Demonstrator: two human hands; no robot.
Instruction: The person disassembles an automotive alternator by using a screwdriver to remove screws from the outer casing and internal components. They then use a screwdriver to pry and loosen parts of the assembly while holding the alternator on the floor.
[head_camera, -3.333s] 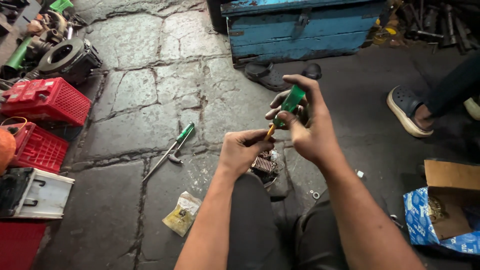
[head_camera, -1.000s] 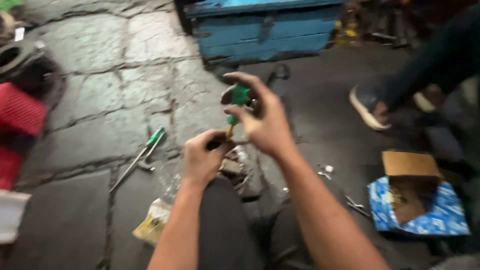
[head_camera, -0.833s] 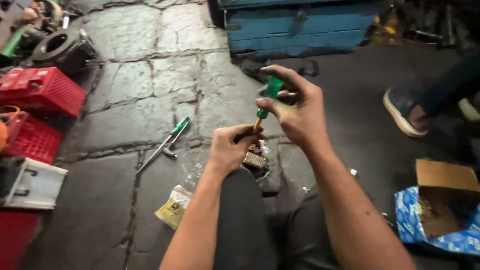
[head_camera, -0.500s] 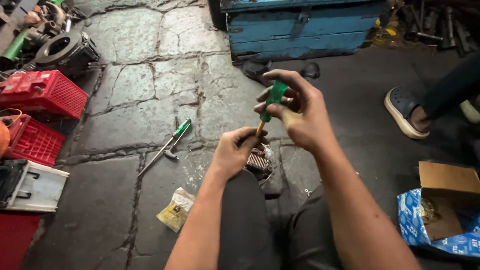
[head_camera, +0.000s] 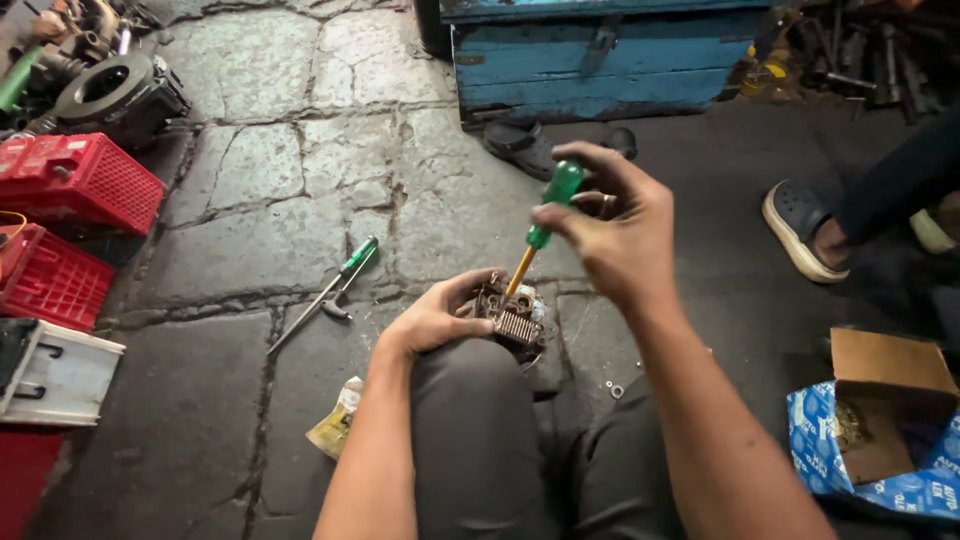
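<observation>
Screwdriver (head_camera: 545, 215) now tipped onto the finned metal part (head_camera: 515, 318), up from mid-air earlier.
Right hand (head_camera: 610, 235) closed on handle, left hand (head_camera: 440, 315) clamps part; cracked stone floor (head_camera: 270, 200), blue chest (head_camera: 610, 55) at far edge.

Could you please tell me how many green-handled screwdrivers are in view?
2: one screwdriver in the right hand, tip on the metal part the left hand holds; another lying on the stone floor.

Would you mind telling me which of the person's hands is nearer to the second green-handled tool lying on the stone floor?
Left. The left hand holds the small finned metal part just right of the floor tool; the right hand is raised farther right, gripping the green-handled screwdriver.
</observation>
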